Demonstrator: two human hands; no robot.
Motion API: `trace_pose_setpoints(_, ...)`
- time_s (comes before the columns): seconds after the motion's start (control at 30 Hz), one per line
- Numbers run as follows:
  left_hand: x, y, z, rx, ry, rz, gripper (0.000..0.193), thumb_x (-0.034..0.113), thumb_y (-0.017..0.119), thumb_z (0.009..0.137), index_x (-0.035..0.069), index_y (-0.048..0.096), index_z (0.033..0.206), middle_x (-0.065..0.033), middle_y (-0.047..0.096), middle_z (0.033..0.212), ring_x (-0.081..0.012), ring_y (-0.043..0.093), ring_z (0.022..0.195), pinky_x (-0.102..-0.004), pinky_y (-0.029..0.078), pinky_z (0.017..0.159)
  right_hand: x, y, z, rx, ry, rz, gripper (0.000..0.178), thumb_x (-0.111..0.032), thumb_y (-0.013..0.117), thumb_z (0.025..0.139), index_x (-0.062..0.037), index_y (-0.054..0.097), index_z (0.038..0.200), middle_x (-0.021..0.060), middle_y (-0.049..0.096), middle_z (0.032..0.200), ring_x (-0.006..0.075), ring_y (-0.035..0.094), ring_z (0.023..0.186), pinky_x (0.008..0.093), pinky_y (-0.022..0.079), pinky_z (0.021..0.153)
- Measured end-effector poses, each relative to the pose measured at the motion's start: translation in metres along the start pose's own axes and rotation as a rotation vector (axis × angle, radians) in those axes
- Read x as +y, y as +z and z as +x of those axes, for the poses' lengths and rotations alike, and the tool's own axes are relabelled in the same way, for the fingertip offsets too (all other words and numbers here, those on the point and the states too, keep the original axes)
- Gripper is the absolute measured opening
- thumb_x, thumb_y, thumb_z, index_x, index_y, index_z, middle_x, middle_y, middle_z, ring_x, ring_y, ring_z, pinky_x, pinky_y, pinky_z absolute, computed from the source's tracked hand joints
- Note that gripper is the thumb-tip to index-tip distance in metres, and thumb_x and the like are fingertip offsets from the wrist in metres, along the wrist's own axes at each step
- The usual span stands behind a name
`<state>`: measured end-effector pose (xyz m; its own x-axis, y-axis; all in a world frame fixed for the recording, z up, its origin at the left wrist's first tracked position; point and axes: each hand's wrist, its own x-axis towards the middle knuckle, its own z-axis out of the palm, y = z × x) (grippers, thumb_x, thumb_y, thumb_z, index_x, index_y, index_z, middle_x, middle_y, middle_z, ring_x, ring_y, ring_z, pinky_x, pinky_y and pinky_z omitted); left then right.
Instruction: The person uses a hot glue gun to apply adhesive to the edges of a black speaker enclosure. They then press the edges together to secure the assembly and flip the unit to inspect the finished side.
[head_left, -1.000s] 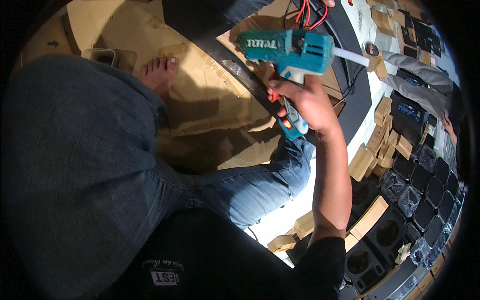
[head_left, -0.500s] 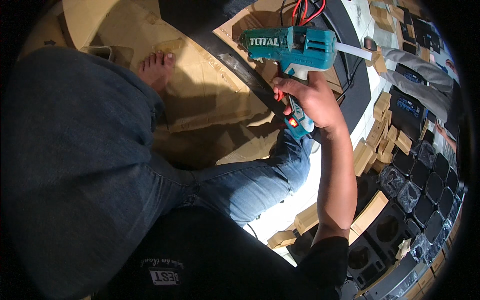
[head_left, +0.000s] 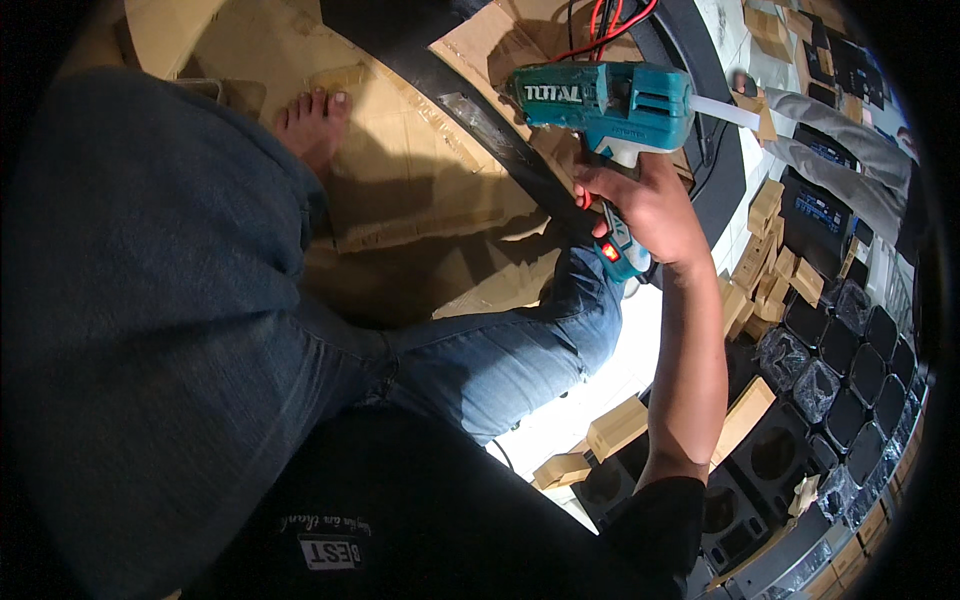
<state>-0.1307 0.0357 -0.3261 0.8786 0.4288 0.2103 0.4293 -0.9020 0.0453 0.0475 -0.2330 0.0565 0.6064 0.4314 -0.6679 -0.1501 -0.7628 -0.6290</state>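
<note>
My right hand [head_left: 655, 210] is closed around the handle of a teal glue gun [head_left: 610, 100], fingers at its red trigger. A white glue stick [head_left: 725, 110] sticks out of the gun's back end, and a small light glows red at the base of the handle. The nozzle points left, over a brown cardboard piece [head_left: 490, 42] beside a black curved panel [head_left: 480, 115]. A shiny clear patch [head_left: 472, 112] lies on that panel. Red and black wires [head_left: 605, 30] loop just beyond the gun. My left hand does not show.
Flattened cardboard [head_left: 410, 200] covers the floor by my bare foot [head_left: 312, 128]. To the right are small cardboard boxes [head_left: 765, 210], rows of black speaker-like cabinets [head_left: 845, 345] and black panels with round holes [head_left: 772, 452]. Another person's grey-trousered legs [head_left: 840, 145] are at the far right.
My right hand and the glue gun have shifted a little to the right and nearer to me. The grip on the gun is the same.
</note>
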Motion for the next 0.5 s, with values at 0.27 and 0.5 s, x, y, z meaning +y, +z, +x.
trace_pose_setpoints(0.27, -0.002, 0.02, -0.003, -0.06, -0.086, -0.084, 0.059, 0.049, 0.033, 0.106, 0.006, 0.068, 0.127, -0.019, 0.073, 0.121, -0.0381, 0.07, 0.107, -0.0515, 0.05, 0.101, 0.012, -0.019, -0.022, 0.029, 0.098, -0.128, 0.041, -0.008, 0.071, 0.09, 0.0011, 0.056, 0.127, 0.01, 0.067, 0.09, 0.0181, 0.067, 0.074, 0.0322, 0.058, 0.053)
trace_pose_setpoints(0.5, -0.002, -0.001, 0.002, -0.184, 0.027, 0.021, 0.037, 0.037, 0.037, 0.107, 0.016, 0.053, 0.134, -0.0168, 0.064, 0.132, -0.0384, 0.066, 0.113, -0.0549, 0.051, 0.098, 0.005, -0.018, -0.02, 0.004, 0.108, -0.105, 0.038, -0.008, 0.071, 0.091, 0.0006, 0.057, 0.125, 0.0089, 0.067, 0.089, 0.0167, 0.066, 0.073, 0.0317, 0.057, 0.053)
